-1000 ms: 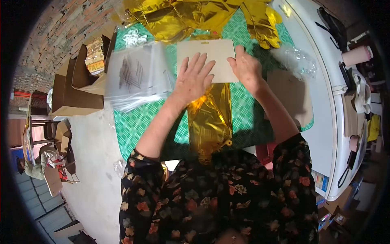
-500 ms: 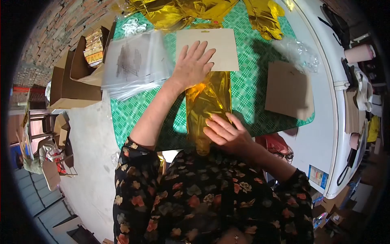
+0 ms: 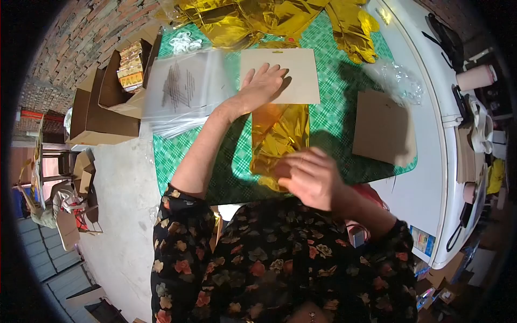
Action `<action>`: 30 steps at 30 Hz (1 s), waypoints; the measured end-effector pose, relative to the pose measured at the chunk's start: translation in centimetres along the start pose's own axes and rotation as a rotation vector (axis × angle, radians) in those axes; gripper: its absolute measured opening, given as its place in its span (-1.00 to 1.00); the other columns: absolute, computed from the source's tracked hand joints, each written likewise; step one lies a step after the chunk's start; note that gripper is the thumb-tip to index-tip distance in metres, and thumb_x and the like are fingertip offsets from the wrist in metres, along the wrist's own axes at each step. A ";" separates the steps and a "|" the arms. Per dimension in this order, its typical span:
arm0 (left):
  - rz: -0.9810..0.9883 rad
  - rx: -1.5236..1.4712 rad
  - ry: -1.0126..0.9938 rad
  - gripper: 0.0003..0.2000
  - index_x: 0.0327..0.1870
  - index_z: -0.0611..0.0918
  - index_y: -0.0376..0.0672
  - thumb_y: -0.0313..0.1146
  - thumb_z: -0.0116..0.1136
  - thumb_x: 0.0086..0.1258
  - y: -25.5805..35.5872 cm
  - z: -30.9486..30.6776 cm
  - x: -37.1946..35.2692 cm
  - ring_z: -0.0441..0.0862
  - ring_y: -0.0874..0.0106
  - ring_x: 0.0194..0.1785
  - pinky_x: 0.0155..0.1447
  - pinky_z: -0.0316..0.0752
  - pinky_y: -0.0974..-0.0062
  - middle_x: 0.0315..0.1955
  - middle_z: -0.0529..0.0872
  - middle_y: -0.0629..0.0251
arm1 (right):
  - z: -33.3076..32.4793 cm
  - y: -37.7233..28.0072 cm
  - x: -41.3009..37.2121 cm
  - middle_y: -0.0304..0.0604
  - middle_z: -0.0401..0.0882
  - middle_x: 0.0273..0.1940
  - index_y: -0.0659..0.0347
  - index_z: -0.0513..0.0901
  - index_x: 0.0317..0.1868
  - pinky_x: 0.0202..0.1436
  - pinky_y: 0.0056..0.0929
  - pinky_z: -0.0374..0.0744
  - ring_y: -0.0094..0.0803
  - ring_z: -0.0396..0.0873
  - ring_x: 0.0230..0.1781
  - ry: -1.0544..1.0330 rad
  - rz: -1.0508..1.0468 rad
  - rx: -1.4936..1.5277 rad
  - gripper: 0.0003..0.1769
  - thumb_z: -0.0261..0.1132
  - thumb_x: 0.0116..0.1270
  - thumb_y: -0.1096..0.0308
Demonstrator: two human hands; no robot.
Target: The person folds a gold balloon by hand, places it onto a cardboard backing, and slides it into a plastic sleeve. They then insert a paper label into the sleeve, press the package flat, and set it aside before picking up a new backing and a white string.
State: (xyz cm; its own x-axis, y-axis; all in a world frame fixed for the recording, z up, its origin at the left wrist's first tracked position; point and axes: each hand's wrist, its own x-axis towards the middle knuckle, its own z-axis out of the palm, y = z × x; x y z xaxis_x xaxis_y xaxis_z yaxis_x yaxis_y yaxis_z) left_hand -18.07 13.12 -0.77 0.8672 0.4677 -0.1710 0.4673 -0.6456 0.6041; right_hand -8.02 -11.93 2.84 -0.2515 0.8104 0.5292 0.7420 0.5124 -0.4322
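Observation:
My left hand (image 3: 264, 87) lies with its fingers spread on a pale card (image 3: 299, 75) that has a small hang slot at its top edge. Beneath the card, a strip of gold foil (image 3: 280, 126) runs down toward the table's near edge. The foil's lower end is folded or bunched up beside my right hand (image 3: 311, 175). Curled and slightly blurred, that hand has its fingertips at the foil's end. More gold foil (image 3: 253, 21) is spread over the far side of the table (image 3: 175, 156).
Left of the card lie a stack of clear plastic bags (image 3: 186, 86) and white ties (image 3: 186, 42). Cardboard boxes (image 3: 102, 121) stand farther left. To the right are a brown card (image 3: 381, 126), crumpled clear plastic (image 3: 396, 81) and a white appliance (image 3: 425, 161).
My right hand has closed from a loosely open pose and lifted the foil's near end up from the table's edge. The whole view has shifted slightly.

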 end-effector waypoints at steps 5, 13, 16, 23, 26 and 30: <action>-0.012 -0.563 -0.080 -0.27 0.75 0.08 -0.07 0.22 -0.41 0.76 -0.5 -2.0 -2.0 -0.03 0.20 0.78 0.78 -0.10 0.17 0.74 0.08 0.22 | -6.5 4.6 8.6 -0.23 0.53 -0.53 0.23 0.66 -0.39 -0.47 -0.29 0.53 -0.38 0.54 -0.58 -0.175 0.092 0.197 -0.74 0.42 0.43 0.27; -0.039 -1.302 0.106 -0.21 0.74 0.08 -0.15 0.26 -0.27 0.74 -0.4 -2.0 -2.6 0.19 0.32 0.69 0.71 0.13 0.27 0.64 0.28 0.16 | -8.0 18.5 19.9 -0.40 0.46 -0.46 0.17 0.69 -0.26 -0.27 -0.46 0.38 -0.58 0.43 -0.40 -0.506 0.403 0.434 -0.55 0.25 0.63 -0.06; 0.093 -1.405 -0.046 -0.19 0.74 0.03 -0.19 0.27 -0.29 0.74 -2.7 -1.9 -1.8 0.13 0.29 0.72 0.75 0.03 0.27 0.69 0.20 0.17 | -6.2 22.6 20.7 -0.34 0.57 -0.33 0.27 0.71 -0.11 -0.19 -0.48 0.45 -0.51 0.54 -0.26 -0.581 0.607 0.359 -0.52 0.24 0.64 -0.05; 0.034 -1.178 0.031 -0.25 0.69 0.23 -0.18 0.12 0.06 0.68 -3.2 -1.2 -2.1 0.37 0.39 0.56 0.63 0.24 0.36 0.54 0.44 0.20 | -3.5 30.8 18.0 -0.13 0.75 0.17 0.31 0.64 0.37 0.19 -0.45 0.63 -0.51 0.68 0.14 -0.435 0.362 0.648 -0.49 0.17 0.69 0.09; -0.019 -1.049 0.041 -0.35 0.60 0.37 -0.19 -0.04 0.22 0.64 -2.0 -1.4 -2.2 0.56 0.45 0.37 0.49 0.42 0.41 0.35 0.64 0.26 | -4.6 25.2 17.4 -0.09 0.73 0.19 0.35 0.62 0.37 0.14 -0.40 0.67 -0.46 0.69 0.14 -0.253 0.814 0.881 -0.38 0.11 0.71 -0.06; -0.109 -1.000 0.078 -0.43 0.61 0.37 -0.18 -0.15 0.13 0.70 -2.1 -0.7 -1.5 0.62 0.45 0.29 0.41 0.50 0.43 0.29 0.68 0.26 | -3.2 31.6 13.3 0.13 0.60 0.29 0.43 0.33 0.53 0.20 -0.17 0.69 -0.17 0.69 0.16 0.023 0.986 1.027 -0.14 0.14 0.62 -0.22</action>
State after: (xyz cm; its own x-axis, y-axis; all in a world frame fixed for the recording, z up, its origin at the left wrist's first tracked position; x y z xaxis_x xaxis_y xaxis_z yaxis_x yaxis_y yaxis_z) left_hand -20.49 14.20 -1.21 0.7980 0.5553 -0.2341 0.1532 0.1888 0.9700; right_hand 14.03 14.17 -1.43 0.1120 0.9513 -0.2873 -0.1707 -0.2664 -0.9486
